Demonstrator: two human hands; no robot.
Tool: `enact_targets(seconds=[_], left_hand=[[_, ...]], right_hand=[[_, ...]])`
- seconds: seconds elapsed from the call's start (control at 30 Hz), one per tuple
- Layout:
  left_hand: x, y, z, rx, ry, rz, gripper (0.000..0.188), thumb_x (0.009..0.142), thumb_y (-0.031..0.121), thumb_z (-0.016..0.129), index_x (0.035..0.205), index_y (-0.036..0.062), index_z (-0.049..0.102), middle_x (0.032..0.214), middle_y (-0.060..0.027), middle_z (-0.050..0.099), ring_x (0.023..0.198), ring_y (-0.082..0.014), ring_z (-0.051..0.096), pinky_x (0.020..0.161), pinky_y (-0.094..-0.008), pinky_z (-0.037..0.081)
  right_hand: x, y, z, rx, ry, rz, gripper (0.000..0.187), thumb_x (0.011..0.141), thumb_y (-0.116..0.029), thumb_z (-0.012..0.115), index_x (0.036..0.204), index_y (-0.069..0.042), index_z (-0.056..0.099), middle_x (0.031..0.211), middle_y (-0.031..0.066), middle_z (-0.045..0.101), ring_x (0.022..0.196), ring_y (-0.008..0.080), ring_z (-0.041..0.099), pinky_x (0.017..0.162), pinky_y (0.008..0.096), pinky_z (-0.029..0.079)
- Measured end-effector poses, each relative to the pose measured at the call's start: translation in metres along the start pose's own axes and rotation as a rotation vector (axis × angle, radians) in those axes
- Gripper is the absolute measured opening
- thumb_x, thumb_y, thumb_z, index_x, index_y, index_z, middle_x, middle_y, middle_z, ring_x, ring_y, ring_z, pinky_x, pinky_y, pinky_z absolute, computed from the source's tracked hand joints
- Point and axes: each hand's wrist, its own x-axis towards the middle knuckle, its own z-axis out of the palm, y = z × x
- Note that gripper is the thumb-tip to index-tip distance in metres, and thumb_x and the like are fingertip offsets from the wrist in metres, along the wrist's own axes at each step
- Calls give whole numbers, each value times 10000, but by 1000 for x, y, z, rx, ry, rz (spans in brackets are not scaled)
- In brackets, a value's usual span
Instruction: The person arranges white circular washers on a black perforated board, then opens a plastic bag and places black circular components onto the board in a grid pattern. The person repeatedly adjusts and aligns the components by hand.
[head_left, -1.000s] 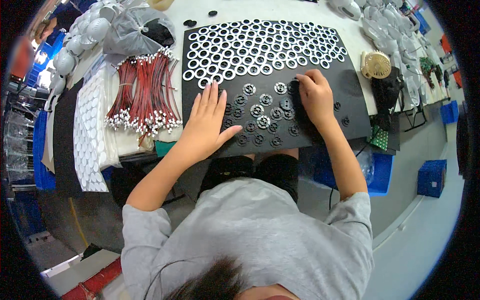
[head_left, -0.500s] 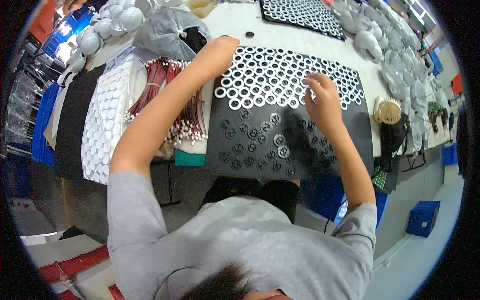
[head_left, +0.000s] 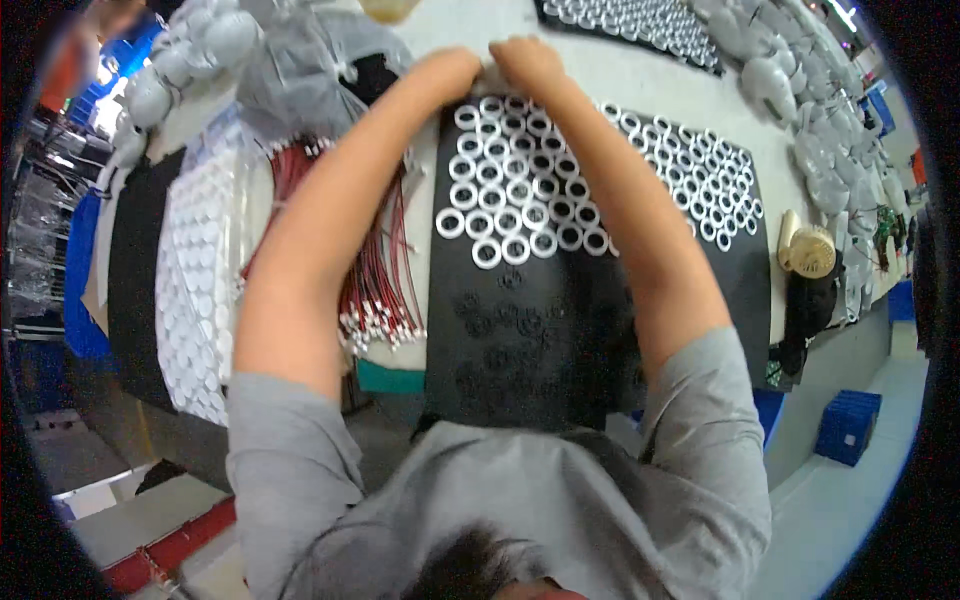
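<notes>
A: Biggest first: what are we working over?

B: Our white table shows along the top of the frame, and on it lies our black board, from the centre toward the right. We are reaching clean across it, so we would do well to hold our right forearm high. It crosses over the white rings, and a dragging arm could nudge them out of place. We can't tell whether it touches any.

A: And our hands?

B: Our left hand and our right hand are near each other in the upper middle of the frame, just past the board's far edge. The fingers look bent on both, but blur and angle hide most of the tips, so we cannot tell whether they pinch anything or are loose. This far out, we judge that small, level movements with both hands together would be steadiest.

A: How do our rings look?

B: They cover the board's far part, middle to right of the frame: pale round bands with dark middles, packed close in uneven rows, many seemingly touching. Our forearm hides some.

A: And the faintest pieces?

B: Dark round parts, scattered left of centre on the board's near part. Black on black, they are too blurred for us to count.
</notes>
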Motion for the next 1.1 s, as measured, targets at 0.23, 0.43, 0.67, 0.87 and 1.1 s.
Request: enact_targets(seconds=[0.23, 0.43, 0.67, 0.87, 1.1], left_hand=[[0, -1, 17, 202, 61, -111, 188, 752, 70, 471, 865, 32, 616, 877, -218, 606, 821, -360, 604, 716, -436, 487], [11, 4, 23, 223, 289, -81, 194, 765, 59, 466, 884, 8, 610, 895, -223, 587, 841, -386, 589, 748, -429, 490], [-9, 31, 7, 223, 239, -250, 198, 747, 49, 500, 890, 13, 632, 1007, -211, 542, 958, -391, 530, 794, -430, 478], [1, 20, 10, 299, 258, -258, 169, 767, 30, 472, 872, -19, 595, 950, -214, 565, 894, -374, 566, 713, -418, 507], [8, 21, -7, 32, 381, -213, 222, 789, 30, 410, 927, -27, 574, 907, -244, 581, 879, -377, 566, 767, -423, 460]], right_hand=[[-29, 52, -13, 439, 242, -8, 130, 778, -159, 553, 869, -92, 617, 846, 121, 651, 655, 279, 619, 597, 327, 507], [-224, 42, -144, 910, 74, 362, 160, 776, -25, 584, 933, -18, 554, 818, 20, 587, 682, 63, 534, 603, 193, 432], [-394, 95, -151, 653, 236, 767, 79, 785, -22, 575, 858, 6, 582, 816, 26, 594, 770, 88, 546, 709, 207, 425], [-436, 88, -115, 715, 286, 911, 150, 762, -40, 605, 908, -17, 631, 948, 72, 622, 867, 141, 574, 796, 243, 425], [-420, 71, -128, 419, 464, 658, 214, 744, -32, 589, 955, -41, 618, 1102, 106, 574, 1018, 236, 536, 893, 318, 389]])
